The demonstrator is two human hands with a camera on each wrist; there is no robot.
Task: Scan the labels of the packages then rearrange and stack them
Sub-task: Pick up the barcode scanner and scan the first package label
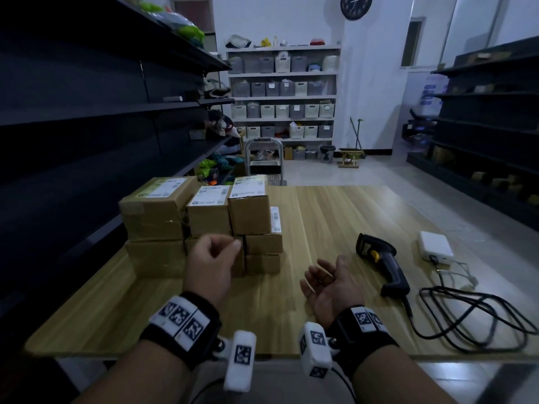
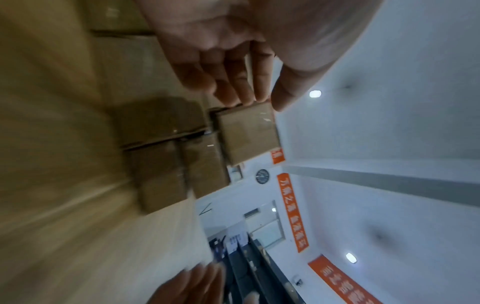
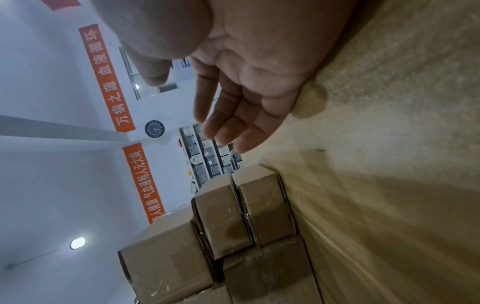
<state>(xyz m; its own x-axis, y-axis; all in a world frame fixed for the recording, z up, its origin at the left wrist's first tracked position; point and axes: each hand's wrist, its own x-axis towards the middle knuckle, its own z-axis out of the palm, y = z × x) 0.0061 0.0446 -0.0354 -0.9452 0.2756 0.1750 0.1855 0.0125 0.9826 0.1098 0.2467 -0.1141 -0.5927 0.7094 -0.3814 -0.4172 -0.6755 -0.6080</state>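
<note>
The wooden table carries all task items. The packages, brown cardboard boxes, stand as a compact block on the table's left half, stacked in layers and touching one another. White shipping labels face upward on the top layer; one further label shows on a lower box at the right rear of the block.

The barcode scanner lies on its side on the right half of the table, well apart from the packages. Its black cable loops toward the near right edge. A small white box sits just beyond the scanner.

The left hand hovers in front of the block, near its lower boxes, with fingers loosely curled and holding nothing; the left wrist view is blurred, so contact with a box cannot be confirmed. The right hand rests on the table between the block and the scanner, palm up, fingers relaxed and apart, empty.

Assessment of progress: the block is tidy and neither hand holds the scanner, which suggests stacking is largely complete. Whether every label is scanned cannot be determined from these views. Remaining work, if any, is probably limited to minor alignment of boxes.
</note>
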